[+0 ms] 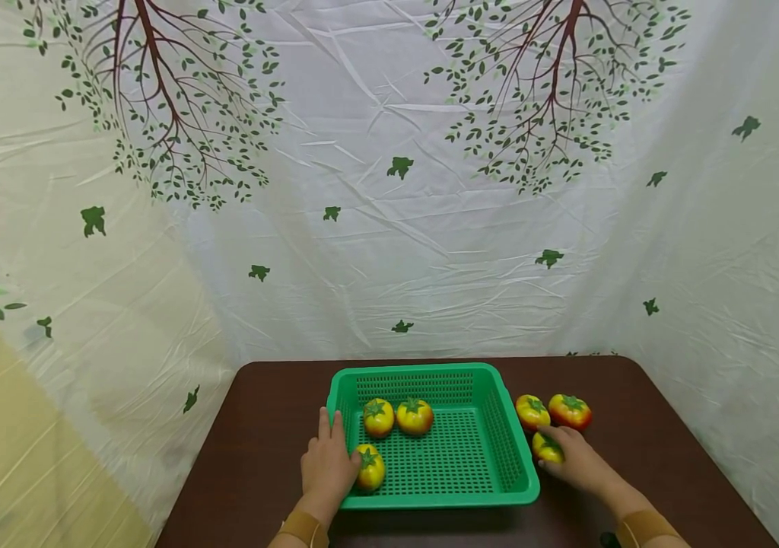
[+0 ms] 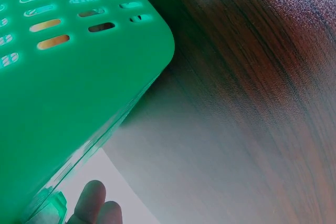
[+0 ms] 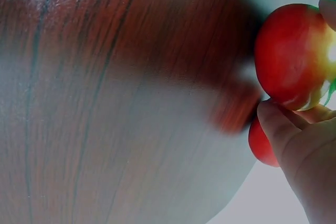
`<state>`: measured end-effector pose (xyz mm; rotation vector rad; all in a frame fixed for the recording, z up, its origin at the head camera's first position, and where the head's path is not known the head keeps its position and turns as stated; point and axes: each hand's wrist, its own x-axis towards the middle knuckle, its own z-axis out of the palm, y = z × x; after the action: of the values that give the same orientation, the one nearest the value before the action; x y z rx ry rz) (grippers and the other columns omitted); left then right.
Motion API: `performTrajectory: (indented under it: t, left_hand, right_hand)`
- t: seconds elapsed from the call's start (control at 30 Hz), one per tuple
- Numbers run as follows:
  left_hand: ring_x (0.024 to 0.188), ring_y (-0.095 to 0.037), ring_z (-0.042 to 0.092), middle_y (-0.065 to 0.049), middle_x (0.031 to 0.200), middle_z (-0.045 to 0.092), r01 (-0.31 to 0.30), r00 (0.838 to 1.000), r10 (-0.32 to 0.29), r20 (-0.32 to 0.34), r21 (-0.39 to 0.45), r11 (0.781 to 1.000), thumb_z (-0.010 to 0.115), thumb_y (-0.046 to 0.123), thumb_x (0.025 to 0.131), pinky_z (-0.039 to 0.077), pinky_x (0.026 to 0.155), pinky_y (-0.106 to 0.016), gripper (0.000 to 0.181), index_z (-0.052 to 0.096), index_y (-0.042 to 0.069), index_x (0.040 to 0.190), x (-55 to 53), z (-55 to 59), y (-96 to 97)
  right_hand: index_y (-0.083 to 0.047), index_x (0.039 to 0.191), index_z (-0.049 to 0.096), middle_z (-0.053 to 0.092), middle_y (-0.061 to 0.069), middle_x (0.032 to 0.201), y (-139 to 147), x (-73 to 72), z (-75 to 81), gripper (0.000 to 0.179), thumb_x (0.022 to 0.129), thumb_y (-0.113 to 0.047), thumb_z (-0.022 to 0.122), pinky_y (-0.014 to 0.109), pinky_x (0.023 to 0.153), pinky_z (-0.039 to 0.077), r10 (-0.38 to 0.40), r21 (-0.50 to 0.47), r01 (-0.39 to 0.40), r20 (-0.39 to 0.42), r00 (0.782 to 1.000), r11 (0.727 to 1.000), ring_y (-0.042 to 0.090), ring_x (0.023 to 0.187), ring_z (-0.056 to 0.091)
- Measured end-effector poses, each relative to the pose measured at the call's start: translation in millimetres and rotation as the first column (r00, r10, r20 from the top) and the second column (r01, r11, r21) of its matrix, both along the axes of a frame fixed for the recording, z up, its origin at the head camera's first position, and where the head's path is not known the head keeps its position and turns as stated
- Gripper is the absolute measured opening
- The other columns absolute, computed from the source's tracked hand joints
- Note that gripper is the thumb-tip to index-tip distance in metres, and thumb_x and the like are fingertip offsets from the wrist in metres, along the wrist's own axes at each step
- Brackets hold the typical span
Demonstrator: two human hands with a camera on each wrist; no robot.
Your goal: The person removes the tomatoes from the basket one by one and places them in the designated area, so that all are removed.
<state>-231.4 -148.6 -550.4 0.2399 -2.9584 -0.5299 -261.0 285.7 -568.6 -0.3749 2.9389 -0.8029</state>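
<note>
A green plastic basket (image 1: 440, 499) sits on the dark table with three yellow-red tomatoes inside: one (image 1: 370, 468) at its front left, two (image 1: 379, 418) (image 1: 414, 417) farther back. My left hand (image 1: 328, 466) rests on the basket's left rim, fingers stretched forward and thumb over the inside, close to the front tomato. To the right of the basket, my right hand (image 1: 577, 458) grips a tomato (image 3: 289, 56) between thumb and fingers. Just beyond that hand lie two more tomatoes (image 1: 532, 412) (image 1: 570, 412).
The dark wooden table (image 1: 259, 426) has rounded far corners. Behind it and along both sides hangs a white curtain (image 1: 362, 289) printed with trees and green leaves. In the left wrist view, the basket's slotted side wall (image 2: 79, 87) fills the left part.
</note>
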Motion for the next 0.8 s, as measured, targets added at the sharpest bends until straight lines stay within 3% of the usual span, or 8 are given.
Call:
performTrajectory:
  t: [0.3, 0.8]
  left_hand:
    - [0.076, -0.024, 0.05, -0.016, 0.165, 0.027, -0.001, 1.0, 0.001, 0.016, 0.007, 1.0, 0.076, 0.031, 0.085, 0.043, 0.059, -0.04, 0.081, 0.04, 0.011, 0.154, 0.1, 2.2, 0.1]
    - [0.077, -0.025, 0.05, -0.016, 0.165, 0.027, -0.002, 1.0, 0.002, 0.006, 0.01, 1.0, 0.077, 0.03, 0.085, 0.043, 0.06, -0.041, 0.08, 0.041, 0.011, 0.154, -0.6, 2.5, 0.0]
  right_hand:
    - [0.007, 0.138, 0.051, 0.052, 0.034, 0.132, 2.4, -2.5, -0.1, 0.066, 0.086, -0.024, 0.077, 0.062, 0.096, 0.048, 0.006, -0.003, -0.006, 0.037, 0.999, 1.0, 0.047, 0.119, 0.052]
    - [0.007, 0.137, 0.052, 0.053, 0.033, 0.131, 0.2, -1.0, -1.0, 0.067, 0.084, -0.023, 0.079, 0.061, 0.095, 0.049, -0.008, -0.001, 0.008, 0.023, 1.0, 1.0, 0.045, 0.118, 0.054]
